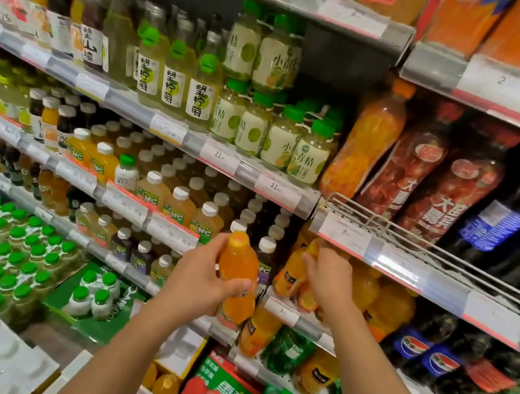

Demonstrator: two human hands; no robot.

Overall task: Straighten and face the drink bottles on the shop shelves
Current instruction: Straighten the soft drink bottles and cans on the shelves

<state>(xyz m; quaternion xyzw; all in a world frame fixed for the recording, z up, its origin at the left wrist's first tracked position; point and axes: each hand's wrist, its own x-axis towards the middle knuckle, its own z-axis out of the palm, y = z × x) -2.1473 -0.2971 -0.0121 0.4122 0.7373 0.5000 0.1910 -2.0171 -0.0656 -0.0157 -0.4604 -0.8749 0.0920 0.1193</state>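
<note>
My left hand (205, 273) grips an orange drink bottle (240, 261) around its middle and holds it upright in front of the shelves. My right hand (328, 275) reaches into the right-hand shelf bay and curls around the top of another orange bottle (307, 296) standing among several like it (375, 300). That bottle's neck is hidden by my fingers. Both bottles have orange caps and dark labels.
Shelf rails with price tags (281, 311) run across the front. Juice bottles with white caps (179, 204) fill the left bay, cola bottles (415, 347) stand to the right. A wire shelf guard (415, 242) juts out above my right hand. Green-capped bottles (3, 258) are stacked low left.
</note>
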